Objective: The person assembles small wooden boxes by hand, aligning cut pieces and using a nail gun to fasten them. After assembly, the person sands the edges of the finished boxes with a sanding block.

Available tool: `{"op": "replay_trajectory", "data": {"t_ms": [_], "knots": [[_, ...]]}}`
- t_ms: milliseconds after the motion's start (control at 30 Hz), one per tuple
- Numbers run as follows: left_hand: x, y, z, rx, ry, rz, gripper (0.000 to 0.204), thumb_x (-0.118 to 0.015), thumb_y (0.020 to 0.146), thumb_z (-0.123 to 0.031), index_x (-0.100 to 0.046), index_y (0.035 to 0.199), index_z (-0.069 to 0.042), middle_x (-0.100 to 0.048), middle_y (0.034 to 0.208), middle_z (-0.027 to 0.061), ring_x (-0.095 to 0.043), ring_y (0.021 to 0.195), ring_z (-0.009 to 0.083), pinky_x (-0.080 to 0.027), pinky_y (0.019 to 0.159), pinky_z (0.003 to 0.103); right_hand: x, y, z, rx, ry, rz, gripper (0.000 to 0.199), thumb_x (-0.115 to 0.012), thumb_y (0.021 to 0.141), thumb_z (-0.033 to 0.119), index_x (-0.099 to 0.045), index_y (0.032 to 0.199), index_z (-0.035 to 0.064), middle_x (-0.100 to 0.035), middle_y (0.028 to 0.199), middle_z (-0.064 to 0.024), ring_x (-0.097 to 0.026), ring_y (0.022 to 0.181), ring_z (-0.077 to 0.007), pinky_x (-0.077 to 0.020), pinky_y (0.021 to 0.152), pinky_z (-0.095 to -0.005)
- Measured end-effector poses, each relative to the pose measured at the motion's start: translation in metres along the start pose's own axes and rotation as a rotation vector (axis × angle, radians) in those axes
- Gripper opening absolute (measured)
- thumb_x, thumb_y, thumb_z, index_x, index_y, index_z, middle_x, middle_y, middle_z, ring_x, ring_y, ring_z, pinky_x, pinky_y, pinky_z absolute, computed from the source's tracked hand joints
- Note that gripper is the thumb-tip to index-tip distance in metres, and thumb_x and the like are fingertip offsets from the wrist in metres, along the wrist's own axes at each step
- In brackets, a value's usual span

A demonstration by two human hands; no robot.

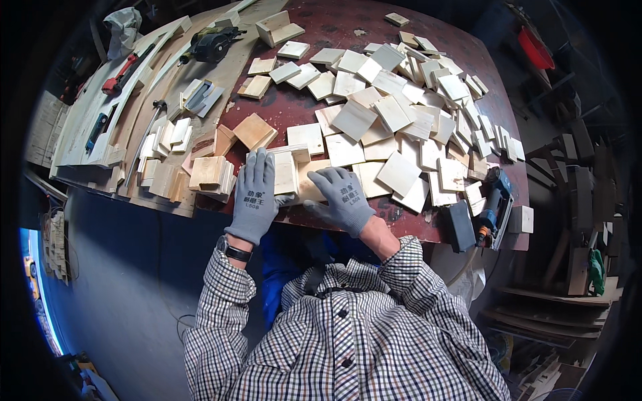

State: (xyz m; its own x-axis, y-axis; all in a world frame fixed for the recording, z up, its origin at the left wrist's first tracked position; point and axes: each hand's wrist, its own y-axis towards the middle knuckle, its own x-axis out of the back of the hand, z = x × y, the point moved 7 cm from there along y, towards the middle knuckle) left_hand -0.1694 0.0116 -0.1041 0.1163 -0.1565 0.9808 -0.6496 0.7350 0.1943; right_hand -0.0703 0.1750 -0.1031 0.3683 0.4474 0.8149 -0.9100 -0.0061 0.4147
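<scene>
Both my hands wear grey gloves and work at the near edge of the dark red table (294,100). My left hand (257,195) lies along the left side of a pale wooden block (285,172), fingers straight and together, its thumb at the block's near edge. Just right of it, my right hand (340,198) has its fingers bent over a second wooden piece (309,182), thumb on the near side. The gloves partly cover both pieces. A light square board (305,138) stands behind them, and a browner wooden block (255,131) sits beyond my left fingertips.
A large heap of square wooden pieces (394,113) spreads over the table. Stacked blocks (208,172) stand left of my left hand. A blue nail gun (495,204) lies at the right edge. Farther left are a hammer (159,105), a black power tool (212,44) and a red tool (120,77).
</scene>
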Motion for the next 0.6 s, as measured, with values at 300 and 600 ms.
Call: {"op": "replay_trajectory", "data": {"t_ms": [300,600], "knots": [[0.015,0.002,-0.005,0.049,-0.105,0.142,0.109,-0.085,0.084,-0.027,-0.021,0.166,0.004,-0.018,0.175,0.0251,-0.019,0.162,0.0455,-0.03,0.127,0.057,-0.03,0.02,-0.016,-0.072,0.018,0.069,0.055,-0.084,0.08,0.051,-0.067,0.124,0.0228,-0.062,0.117,-0.0077,-0.061,0.107,-0.0337,-0.0496,0.089,-0.0516],[0.005,-0.003,0.002,-0.008,-0.132,0.1,0.11,-0.079,0.077,-0.005,-0.016,0.167,0.006,-0.01,0.176,0.0263,-0.015,0.163,0.0463,-0.027,0.129,0.056,-0.042,0.012,-0.005,-0.013,-0.243,0.187,0.062,-0.077,0.087,0.053,-0.061,0.135,0.0165,-0.061,0.115,-0.0098,-0.061,0.101,-0.0323,-0.0488,0.083,-0.0498]]}}
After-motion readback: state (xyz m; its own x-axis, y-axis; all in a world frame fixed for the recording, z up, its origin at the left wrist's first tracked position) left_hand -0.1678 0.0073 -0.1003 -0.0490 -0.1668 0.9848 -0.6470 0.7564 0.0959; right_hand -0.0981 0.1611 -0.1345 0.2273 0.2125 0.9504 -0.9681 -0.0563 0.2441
